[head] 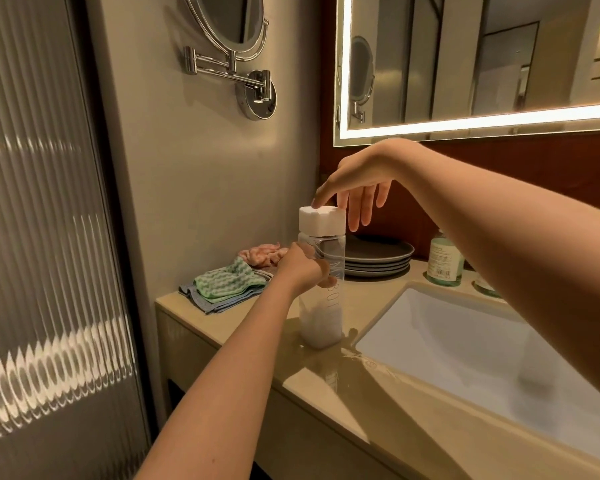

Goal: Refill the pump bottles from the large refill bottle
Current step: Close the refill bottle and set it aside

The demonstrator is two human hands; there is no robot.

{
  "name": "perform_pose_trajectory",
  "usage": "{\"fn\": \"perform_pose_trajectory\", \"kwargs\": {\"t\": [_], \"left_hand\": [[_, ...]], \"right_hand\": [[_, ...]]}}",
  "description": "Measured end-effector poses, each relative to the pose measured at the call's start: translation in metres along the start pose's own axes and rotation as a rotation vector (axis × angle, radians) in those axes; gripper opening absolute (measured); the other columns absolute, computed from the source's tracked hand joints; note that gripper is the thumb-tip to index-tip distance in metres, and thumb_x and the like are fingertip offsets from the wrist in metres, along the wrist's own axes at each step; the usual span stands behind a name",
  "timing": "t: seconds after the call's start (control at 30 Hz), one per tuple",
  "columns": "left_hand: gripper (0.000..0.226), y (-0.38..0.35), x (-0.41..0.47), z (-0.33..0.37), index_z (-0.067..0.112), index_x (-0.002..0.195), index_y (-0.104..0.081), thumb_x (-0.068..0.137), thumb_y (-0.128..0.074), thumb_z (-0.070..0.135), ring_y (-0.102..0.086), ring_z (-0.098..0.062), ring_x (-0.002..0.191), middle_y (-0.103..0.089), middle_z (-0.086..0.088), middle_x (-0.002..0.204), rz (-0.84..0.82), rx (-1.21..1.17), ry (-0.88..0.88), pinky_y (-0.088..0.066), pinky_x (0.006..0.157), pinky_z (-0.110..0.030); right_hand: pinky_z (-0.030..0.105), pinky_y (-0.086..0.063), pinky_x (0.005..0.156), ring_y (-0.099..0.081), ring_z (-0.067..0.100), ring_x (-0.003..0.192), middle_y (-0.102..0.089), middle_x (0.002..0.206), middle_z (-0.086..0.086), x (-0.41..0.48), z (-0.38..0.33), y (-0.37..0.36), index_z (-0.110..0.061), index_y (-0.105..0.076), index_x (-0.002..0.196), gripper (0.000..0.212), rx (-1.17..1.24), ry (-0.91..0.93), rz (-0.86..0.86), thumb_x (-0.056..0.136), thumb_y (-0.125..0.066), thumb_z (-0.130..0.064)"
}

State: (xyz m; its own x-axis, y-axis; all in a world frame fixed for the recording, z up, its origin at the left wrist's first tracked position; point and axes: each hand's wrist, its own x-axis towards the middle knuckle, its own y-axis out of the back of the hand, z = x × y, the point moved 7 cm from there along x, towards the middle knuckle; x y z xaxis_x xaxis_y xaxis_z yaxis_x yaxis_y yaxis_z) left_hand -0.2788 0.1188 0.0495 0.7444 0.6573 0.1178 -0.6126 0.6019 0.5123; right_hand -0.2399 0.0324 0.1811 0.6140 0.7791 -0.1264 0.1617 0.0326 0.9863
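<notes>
1. Clear refill bottle (322,306) stands on the counter (326,386), just beside the sink (465,348).
2. Left hand (300,268) grips its middle.
3. Right hand (357,187), fingers spread, touches the white cap (322,220) from above.

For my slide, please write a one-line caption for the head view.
Left hand grips a tall clear bottle standing on the counter beside the sink; right hand touches its white cap.

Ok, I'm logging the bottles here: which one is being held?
The tall clear bottle with the white cap: the left hand grips its body, the right hand touches the cap. The green bottle stands untouched.
</notes>
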Motion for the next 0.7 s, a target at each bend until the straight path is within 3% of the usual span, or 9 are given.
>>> {"fn": "perform_pose_trajectory", "kwargs": {"t": [0.13, 0.2, 0.3, 0.4, 0.47, 0.5, 0.6, 0.63, 0.7], "left_hand": [[0.057, 0.000, -0.002, -0.002, 0.009, 0.126, -0.043, 0.075, -0.068, 0.001, -0.048, -0.029, 0.115, -0.054, -0.010, 0.120, -0.004, -0.033, 0.004, -0.041, 0.102, -0.046], [0.057, -0.002, -0.001, 0.000, 0.010, 0.126, -0.044, 0.076, -0.070, 0.005, -0.049, -0.028, 0.115, -0.054, -0.006, 0.115, -0.004, 0.012, -0.013, -0.042, 0.100, -0.041], [0.051, 0.000, 0.000, 0.003, 0.008, 0.122, -0.044, 0.079, -0.071, 0.012, -0.050, -0.023, 0.106, -0.048, -0.002, 0.102, 0.024, 0.116, -0.011, -0.041, 0.086, -0.033], [0.048, -0.002, 0.001, -0.001, 0.007, 0.119, -0.046, 0.079, -0.071, 0.011, -0.046, -0.020, 0.097, -0.053, -0.005, 0.110, 0.005, 0.091, 0.019, -0.039, 0.081, -0.031], [0.051, -0.001, -0.001, -0.001, 0.008, 0.124, -0.044, 0.080, -0.070, 0.013, -0.045, -0.022, 0.100, -0.051, -0.004, 0.114, 0.003, 0.105, 0.029, -0.036, 0.082, -0.031], [0.055, -0.002, -0.001, -0.002, 0.008, 0.128, -0.041, 0.081, -0.069, 0.016, -0.046, -0.024, 0.106, -0.049, -0.005, 0.116, -0.004, 0.111, 0.040, -0.035, 0.083, -0.031], [0.066, -0.003, -0.003, 0.001, 0.006, 0.134, -0.036, 0.080, -0.070, 0.022, -0.045, -0.032, 0.118, -0.047, -0.012, 0.130, -0.022, 0.155, 0.040, -0.038, 0.087, -0.032], [0.067, -0.004, 0.000, -0.001, 0.006, 0.133, -0.038, 0.077, -0.072, 0.020, -0.046, -0.033, 0.118, -0.048, -0.014, 0.130, -0.027, 0.145, 0.040, -0.041, 0.091, -0.035], [0.059, -0.002, -0.003, -0.002, 0.004, 0.126, -0.041, 0.074, -0.071, 0.008, -0.049, -0.033, 0.118, -0.054, -0.014, 0.122, -0.029, 0.051, 0.063, -0.042, 0.099, -0.044]], "right_hand": [[0.033, -0.050, 0.078, -0.064, 0.016, 0.075, -0.068, 0.091, 0.005, -0.004, 0.001, 0.007, -0.012, -0.063, 0.084, 0.032, -0.054, 0.065, 0.144, 0.091, -0.054, -0.042], [0.035, -0.050, 0.081, -0.060, 0.021, 0.096, -0.060, 0.116, 0.007, -0.001, -0.002, 0.004, -0.013, -0.060, 0.106, 0.027, 0.028, 0.126, 0.183, 0.088, -0.061, -0.033], [0.042, -0.046, 0.095, -0.049, 0.027, 0.121, -0.045, 0.138, 0.007, 0.002, -0.008, -0.007, -0.017, -0.041, 0.139, 0.055, 0.210, 0.194, 0.106, 0.088, -0.062, -0.015], [0.033, -0.053, 0.079, -0.061, 0.023, 0.096, -0.059, 0.116, 0.007, 0.008, -0.009, -0.009, -0.010, -0.055, 0.121, 0.045, 0.089, 0.186, 0.155, 0.087, -0.062, -0.038], [0.027, -0.050, 0.066, -0.061, 0.018, 0.078, -0.060, 0.091, 0.005, 0.008, -0.009, -0.010, -0.010, -0.058, 0.100, 0.055, 0.004, 0.142, 0.203, 0.081, -0.055, -0.061], [0.028, -0.050, 0.069, -0.061, 0.019, 0.082, -0.060, 0.093, 0.006, 0.010, -0.010, -0.012, -0.011, -0.058, 0.103, 0.062, -0.032, 0.138, 0.203, 0.080, -0.050, -0.068], [0.045, -0.039, 0.100, -0.041, 0.028, 0.130, -0.041, 0.143, 0.006, 0.013, -0.014, -0.021, -0.020, -0.040, 0.140, 0.067, 0.065, 0.189, 0.104, 0.086, -0.049, -0.058], [0.046, -0.038, 0.100, -0.037, 0.028, 0.133, -0.036, 0.147, 0.004, 0.013, -0.014, -0.021, -0.021, -0.037, 0.142, 0.062, 0.131, 0.206, 0.082, 0.088, -0.054, -0.049], [0.040, -0.048, 0.087, -0.053, 0.026, 0.116, -0.049, 0.135, 0.008, 0.016, -0.010, -0.018, -0.017, -0.048, 0.134, 0.058, 0.153, 0.199, 0.124, 0.084, -0.062, -0.044]]}}
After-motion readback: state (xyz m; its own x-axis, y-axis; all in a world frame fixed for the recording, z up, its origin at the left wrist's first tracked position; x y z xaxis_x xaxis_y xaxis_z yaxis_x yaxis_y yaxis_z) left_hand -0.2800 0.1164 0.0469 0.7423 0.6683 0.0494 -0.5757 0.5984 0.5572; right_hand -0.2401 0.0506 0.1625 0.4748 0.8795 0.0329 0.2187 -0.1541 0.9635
